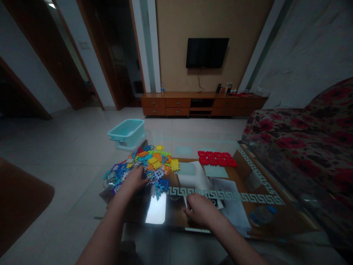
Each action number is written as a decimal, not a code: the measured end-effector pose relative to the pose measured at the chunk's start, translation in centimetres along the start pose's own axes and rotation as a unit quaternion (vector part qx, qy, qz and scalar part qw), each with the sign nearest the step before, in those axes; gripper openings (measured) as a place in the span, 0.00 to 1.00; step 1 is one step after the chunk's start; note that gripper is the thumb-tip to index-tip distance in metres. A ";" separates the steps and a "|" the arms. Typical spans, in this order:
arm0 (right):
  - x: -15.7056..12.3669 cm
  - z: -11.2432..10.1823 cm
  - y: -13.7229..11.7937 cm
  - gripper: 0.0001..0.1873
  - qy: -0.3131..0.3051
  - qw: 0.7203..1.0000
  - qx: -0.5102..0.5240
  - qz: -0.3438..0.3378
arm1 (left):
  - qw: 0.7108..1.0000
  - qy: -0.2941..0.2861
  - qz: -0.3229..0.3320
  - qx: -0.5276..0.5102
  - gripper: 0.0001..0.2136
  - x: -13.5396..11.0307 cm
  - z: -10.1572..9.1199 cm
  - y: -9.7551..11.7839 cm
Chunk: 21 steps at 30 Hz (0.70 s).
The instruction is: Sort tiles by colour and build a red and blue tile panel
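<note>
A heap of colourful interlocking plastic tiles (157, 161) lies on the left part of the glass table, in blue, yellow, orange, green and white. My left hand (135, 177) rests on the near side of this heap, its thumb apart from the fingers and the fingertips partly hidden among the pieces. No tile is visibly gripped in it. Over the table's near middle, my right hand (200, 208) is curled into a loose fist, and nothing sticks out of it. Farther back on the right, red tiles (216, 158) form a flat joined block.
A light-blue plastic bin (128, 133) stands beyond the table's far left corner. The glass table (176, 217) has a patterned border; a blue-capped bottle (261, 215) and papers (231, 191) show at its right. A floral sofa (298, 136) flanks the right side, and a brown seat (24, 198) the left.
</note>
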State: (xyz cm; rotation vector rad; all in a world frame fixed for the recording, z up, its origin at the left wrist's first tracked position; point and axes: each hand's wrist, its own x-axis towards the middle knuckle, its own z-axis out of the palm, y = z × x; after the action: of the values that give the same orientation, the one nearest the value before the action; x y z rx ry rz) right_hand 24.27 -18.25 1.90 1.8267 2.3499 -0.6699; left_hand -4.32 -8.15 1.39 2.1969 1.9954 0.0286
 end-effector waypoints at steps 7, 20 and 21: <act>-0.1 -0.5 -0.5 0.13 -0.011 1.000 -0.001 0.009 | 0.995 0.063 0.075 -0.025 0.17 0.7 1.0 3.8; 0.4 -0.4 -0.3 0.13 -0.003 1.000 0.003 0.006 | 0.979 0.050 0.198 0.001 0.21 3.1 4.4 8.3; 0.3 -0.5 -0.3 0.13 -0.001 1.000 0.006 0.007 | 0.979 0.053 0.195 0.000 0.21 3.3 4.2 8.2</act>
State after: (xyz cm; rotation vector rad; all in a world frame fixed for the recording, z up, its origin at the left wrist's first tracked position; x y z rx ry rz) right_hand 24.03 -17.81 2.34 1.8465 2.3343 -0.6852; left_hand 4.63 -6.07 -1.96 2.5996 1.5759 0.1986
